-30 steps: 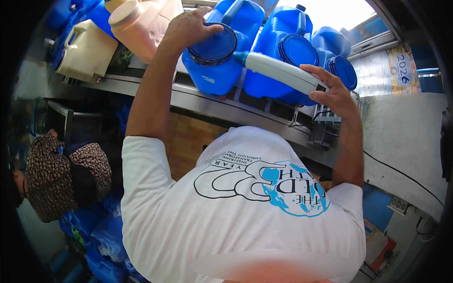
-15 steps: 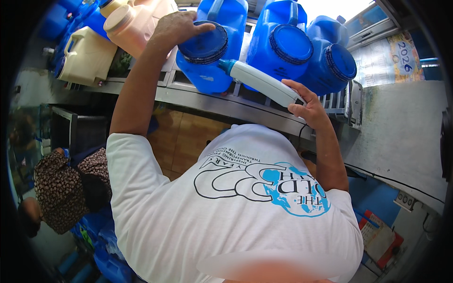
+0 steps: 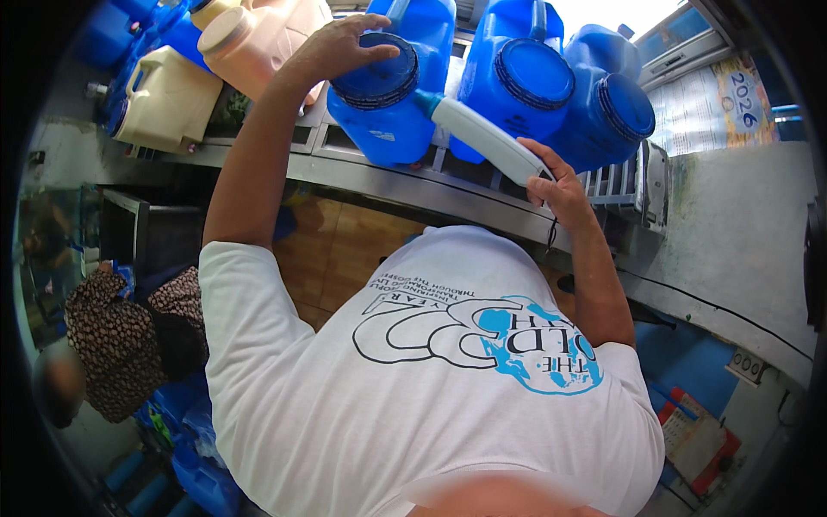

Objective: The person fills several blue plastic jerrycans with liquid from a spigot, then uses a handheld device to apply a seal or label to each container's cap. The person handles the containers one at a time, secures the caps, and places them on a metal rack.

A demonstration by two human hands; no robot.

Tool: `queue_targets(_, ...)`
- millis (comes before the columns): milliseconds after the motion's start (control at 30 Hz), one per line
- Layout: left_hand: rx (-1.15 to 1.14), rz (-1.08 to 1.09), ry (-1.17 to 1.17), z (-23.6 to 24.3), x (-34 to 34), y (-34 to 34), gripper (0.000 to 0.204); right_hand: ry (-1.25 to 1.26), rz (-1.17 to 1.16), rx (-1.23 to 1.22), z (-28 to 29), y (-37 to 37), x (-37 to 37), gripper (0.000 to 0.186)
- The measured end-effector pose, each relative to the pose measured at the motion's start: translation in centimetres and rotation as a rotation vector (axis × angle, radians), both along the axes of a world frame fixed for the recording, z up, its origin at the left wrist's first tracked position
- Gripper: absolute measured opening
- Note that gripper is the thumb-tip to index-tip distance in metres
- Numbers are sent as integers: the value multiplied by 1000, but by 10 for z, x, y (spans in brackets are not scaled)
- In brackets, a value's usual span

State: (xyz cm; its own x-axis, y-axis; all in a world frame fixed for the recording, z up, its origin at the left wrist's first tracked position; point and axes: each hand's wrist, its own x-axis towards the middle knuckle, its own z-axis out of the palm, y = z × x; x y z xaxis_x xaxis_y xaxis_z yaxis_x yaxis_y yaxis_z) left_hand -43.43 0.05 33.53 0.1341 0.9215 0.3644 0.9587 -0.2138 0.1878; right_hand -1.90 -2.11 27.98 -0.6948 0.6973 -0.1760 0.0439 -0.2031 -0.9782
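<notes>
My left hand (image 3: pixel 340 50) rests at the left side of the dark blue lid (image 3: pixel 376 69) on a large blue jug (image 3: pixel 388 138), thumb and fingers spread apart. In my right hand (image 3: pixel 558 183) is a long white hand-held device (image 3: pixel 487 138) with a teal tip (image 3: pixel 425 102), gripped at its rear end. The tip points at the right side of the lid's rim, very close to it; whether they touch I cannot tell. A dark band runs around the rim. Right of this jug stand a second blue jug (image 3: pixel 491 112) and a third (image 3: pixel 568 133), both lidded.
Cream jugs, one tan-lidded (image 3: pixel 228 30) and one on its side (image 3: pixel 168 99), lie to the left. The jugs sit on a metal-edged counter (image 3: pixel 413 194). A white wall ledge (image 3: pixel 732 198) is at right. Another person in patterned clothing (image 3: pixel 116 353) is at lower left.
The teal tip has moved slightly away from me along the lid's right side. My left hand stays at the lid. The whole view has shifted a little.
</notes>
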Motion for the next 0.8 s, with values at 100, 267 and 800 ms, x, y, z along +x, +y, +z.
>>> queue_targets(100,-230,136,61,3,-8,6,67,1,26,35,0,-4,1,61)
queue_targets(267,-375,322,194,14,-7,7,73,-28,14,67,-2,-14,1,62)
queue_targets(800,-204,51,47,14,5,-1,74,53,-22,13,-15,-24,-3,62)
